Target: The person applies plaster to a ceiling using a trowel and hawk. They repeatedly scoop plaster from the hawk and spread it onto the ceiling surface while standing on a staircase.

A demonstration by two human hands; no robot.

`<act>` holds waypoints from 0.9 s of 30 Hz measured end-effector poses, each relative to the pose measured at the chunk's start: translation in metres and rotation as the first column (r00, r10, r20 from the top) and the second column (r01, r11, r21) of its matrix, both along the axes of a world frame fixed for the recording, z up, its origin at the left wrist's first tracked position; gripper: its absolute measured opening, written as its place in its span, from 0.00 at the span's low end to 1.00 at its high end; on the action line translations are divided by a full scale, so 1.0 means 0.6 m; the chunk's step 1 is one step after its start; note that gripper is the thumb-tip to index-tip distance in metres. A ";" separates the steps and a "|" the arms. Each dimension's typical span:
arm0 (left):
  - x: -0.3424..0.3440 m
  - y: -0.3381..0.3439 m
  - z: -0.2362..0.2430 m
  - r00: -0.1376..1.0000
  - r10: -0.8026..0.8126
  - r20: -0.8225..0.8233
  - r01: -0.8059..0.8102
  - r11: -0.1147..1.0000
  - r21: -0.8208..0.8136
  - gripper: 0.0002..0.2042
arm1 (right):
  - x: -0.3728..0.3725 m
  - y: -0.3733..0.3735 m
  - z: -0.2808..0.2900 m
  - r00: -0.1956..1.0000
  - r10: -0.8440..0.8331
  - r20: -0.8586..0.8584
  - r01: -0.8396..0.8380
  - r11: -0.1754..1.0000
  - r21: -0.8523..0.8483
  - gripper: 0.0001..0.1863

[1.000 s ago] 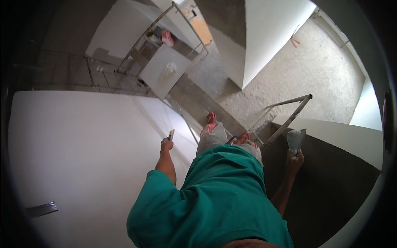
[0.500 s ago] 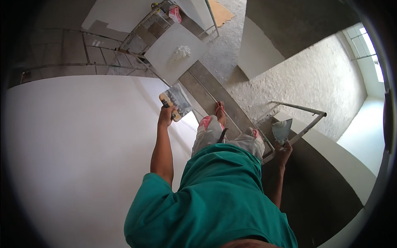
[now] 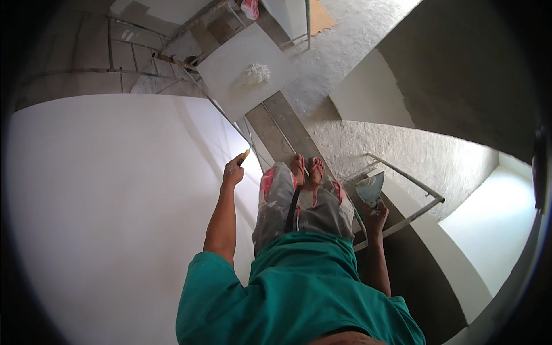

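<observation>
My left hand (image 3: 232, 171) is closed round the handle of a wide filling knife (image 3: 245, 155). Its blade is turned nearly edge-on, so little of its face shows. The smooth white wall surface (image 3: 115, 201) lies beside that hand. On my right, the fingers of my right hand (image 3: 376, 217) grip a putty knife (image 3: 370, 188) with a flared grey blade that carries some pale smears. Ahead of my feet, a white board (image 3: 221, 72) bears a heap of white putty (image 3: 254, 73), apart from both hands.
I stand on narrow planks (image 3: 282, 126) in flip-flops. A metal frame rail (image 3: 411, 178) rises at my right, and another metal frame (image 3: 198, 86) runs along the left behind the board. A red and white bag (image 3: 249, 8) lies beyond. Rough floor (image 3: 322, 63) stretches at the far right.
The filling knife in my left hand has turned from face-on to nearly edge-on. My right hand has shifted left with the putty knife. Both my feet now show together on the planks.
</observation>
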State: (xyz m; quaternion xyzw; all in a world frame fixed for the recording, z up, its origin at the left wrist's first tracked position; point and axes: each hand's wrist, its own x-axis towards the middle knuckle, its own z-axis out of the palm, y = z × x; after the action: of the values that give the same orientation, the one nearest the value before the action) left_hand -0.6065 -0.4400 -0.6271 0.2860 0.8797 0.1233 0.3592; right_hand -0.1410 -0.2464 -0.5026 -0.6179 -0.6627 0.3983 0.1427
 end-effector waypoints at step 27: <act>-0.340 0.453 -0.907 0.891 0.028 -0.453 0.018 0.995 0.097 0.22 | -0.308 0.212 -0.710 0.999 0.025 0.026 -0.026 1.000 0.007 0.17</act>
State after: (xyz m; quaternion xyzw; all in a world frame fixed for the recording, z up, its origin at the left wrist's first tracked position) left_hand -0.8105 -0.1681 -1.1711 0.3221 0.9328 0.0971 0.1291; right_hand -0.3258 -0.1190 -0.9286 -0.6139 -0.6738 0.3898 0.1313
